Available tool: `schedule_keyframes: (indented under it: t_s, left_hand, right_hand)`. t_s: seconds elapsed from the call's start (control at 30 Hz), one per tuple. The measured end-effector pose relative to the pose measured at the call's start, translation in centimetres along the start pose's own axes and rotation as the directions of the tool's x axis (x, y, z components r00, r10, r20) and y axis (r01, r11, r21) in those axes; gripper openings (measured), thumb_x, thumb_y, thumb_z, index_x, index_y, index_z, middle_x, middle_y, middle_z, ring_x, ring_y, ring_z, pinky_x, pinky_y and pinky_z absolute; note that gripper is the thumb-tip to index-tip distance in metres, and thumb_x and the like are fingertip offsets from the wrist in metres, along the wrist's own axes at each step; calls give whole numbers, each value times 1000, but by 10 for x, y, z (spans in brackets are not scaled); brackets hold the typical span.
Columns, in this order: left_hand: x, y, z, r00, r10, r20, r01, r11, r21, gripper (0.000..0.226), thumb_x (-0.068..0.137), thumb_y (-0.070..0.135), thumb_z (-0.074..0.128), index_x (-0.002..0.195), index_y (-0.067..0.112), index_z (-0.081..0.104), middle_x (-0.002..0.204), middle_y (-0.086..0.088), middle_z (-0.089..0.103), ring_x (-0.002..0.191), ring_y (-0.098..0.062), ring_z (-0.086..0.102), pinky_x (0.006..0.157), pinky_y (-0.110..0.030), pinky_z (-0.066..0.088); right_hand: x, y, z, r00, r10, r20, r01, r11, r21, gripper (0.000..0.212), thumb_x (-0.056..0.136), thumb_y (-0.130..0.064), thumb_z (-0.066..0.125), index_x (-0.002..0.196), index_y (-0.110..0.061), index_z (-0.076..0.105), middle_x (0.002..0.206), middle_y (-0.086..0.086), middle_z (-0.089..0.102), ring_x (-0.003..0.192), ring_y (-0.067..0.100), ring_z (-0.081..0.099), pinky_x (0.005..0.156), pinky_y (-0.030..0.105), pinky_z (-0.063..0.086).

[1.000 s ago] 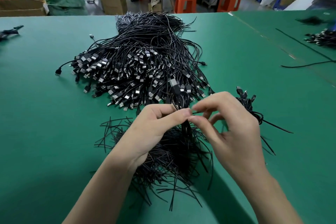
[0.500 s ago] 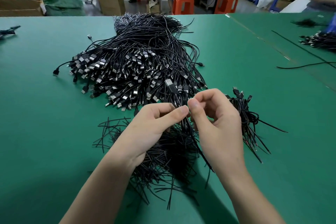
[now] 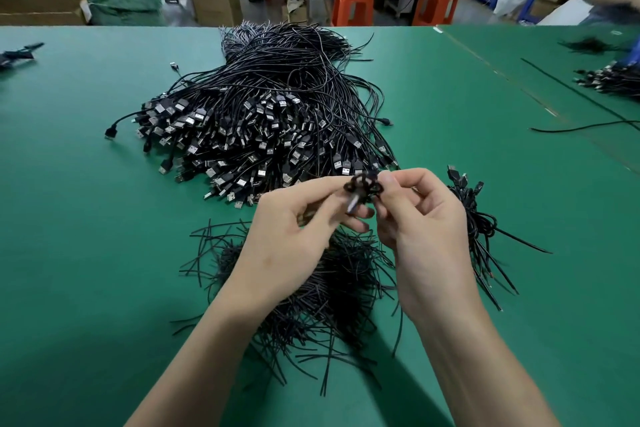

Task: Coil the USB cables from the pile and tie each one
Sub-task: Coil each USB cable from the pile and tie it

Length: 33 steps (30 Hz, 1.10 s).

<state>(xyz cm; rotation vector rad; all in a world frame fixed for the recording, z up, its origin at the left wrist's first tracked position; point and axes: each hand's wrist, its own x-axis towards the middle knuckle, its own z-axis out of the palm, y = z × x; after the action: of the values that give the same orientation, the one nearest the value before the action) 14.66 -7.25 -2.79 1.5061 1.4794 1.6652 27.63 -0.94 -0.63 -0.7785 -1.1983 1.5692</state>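
A big pile of black USB cables (image 3: 270, 121) lies on the green table (image 3: 86, 236), plugs facing me. Just in front of it, my left hand (image 3: 287, 243) and my right hand (image 3: 426, 236) hold one small coiled cable (image 3: 362, 187) between them, raised above the table. Both pinch it with thumb and fingertips. Its plug points down between my fingers. A heap of short black twist ties (image 3: 311, 288) lies under my hands. To the right rests a bundle of coiled, tied cables (image 3: 474, 218).
More cable bundles (image 3: 613, 80) lie at the far right, and a loose cable (image 3: 581, 126) beside them. A small dark bundle (image 3: 17, 54) sits at the far left. Beyond the table edge stand orange stools (image 3: 434, 5), cardboard boxes and seated people.
My hands have risen slightly and turned the cable. It has gone from a hanging strand to a tight small coil pinched between both hands.
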Motion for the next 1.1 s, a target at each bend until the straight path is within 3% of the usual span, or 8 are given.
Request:
schedule_keyframes:
  t_s: [0.1,0.17,0.3,0.47,0.57,0.7,0.9,1.1]
  left_hand:
    - [2,1,-1,995,-97,-21,94,990,-103,22,100,38,61,107,32,81,93,2,80,81,-13,75,54,-30,54]
    - [3,1,-3,994,-105,-40,100,988,-121,14,89,37,74,101,34,82,88,6,79,76,-3,70,59,-21,54]
    - [4,0,-8,990,-134,-47,127,982,-138,45,78,31,86,118,41,69,94,2,78,82,-6,71,74,-21,55]
    - [3,5,-8,997,47,-61,-33,977,211,59,83,18,84,137,32,65,93,21,73,79,0,64,70,-14,48]
    - [3,8,-6,973,225,-42,-190,895,403,35,87,14,82,118,28,76,100,21,72,96,0,65,80,-8,42]
    - [1,5,-5,946,321,-39,-256,817,517,27,90,15,77,114,27,79,90,8,63,86,-14,61,78,-30,50]
    - [-2,6,-4,990,141,2,-137,963,231,28,98,16,60,114,32,78,93,11,78,80,-16,74,70,-32,59]
    - [1,3,1,997,-55,-50,54,998,-32,19,83,20,85,94,33,76,89,10,77,82,-5,70,71,-26,53]
  right_hand:
    - [-2,1,0,996,-87,2,87,993,-77,17,100,-9,62,83,-9,59,54,-9,53,45,0,46,48,11,38]
    - [-3,4,0,995,-103,-12,101,984,-144,20,99,-13,65,80,-14,60,57,-6,49,50,4,39,50,16,33]
    - [-2,6,-1,995,-93,-27,87,981,-175,22,98,-16,67,77,-18,60,59,-4,48,51,5,34,48,17,30]
    - [1,5,-6,991,-135,13,132,934,-333,21,98,-18,68,78,-19,61,58,-8,52,53,9,41,53,23,34]
    - [1,5,-6,1000,25,11,-24,993,-114,20,98,-14,66,79,-17,61,58,-4,51,50,6,40,50,19,34]
    - [-1,7,-4,988,156,21,-157,986,63,19,97,-14,66,79,-18,61,58,-3,49,47,5,38,48,16,34]
    - [-1,5,-2,992,123,-14,-122,992,36,20,97,-12,66,78,-17,62,57,-4,52,46,4,42,45,15,34]
    - [-4,3,1,997,-27,-68,21,996,-90,22,98,-13,66,77,-18,60,58,-3,51,52,10,38,51,21,34]
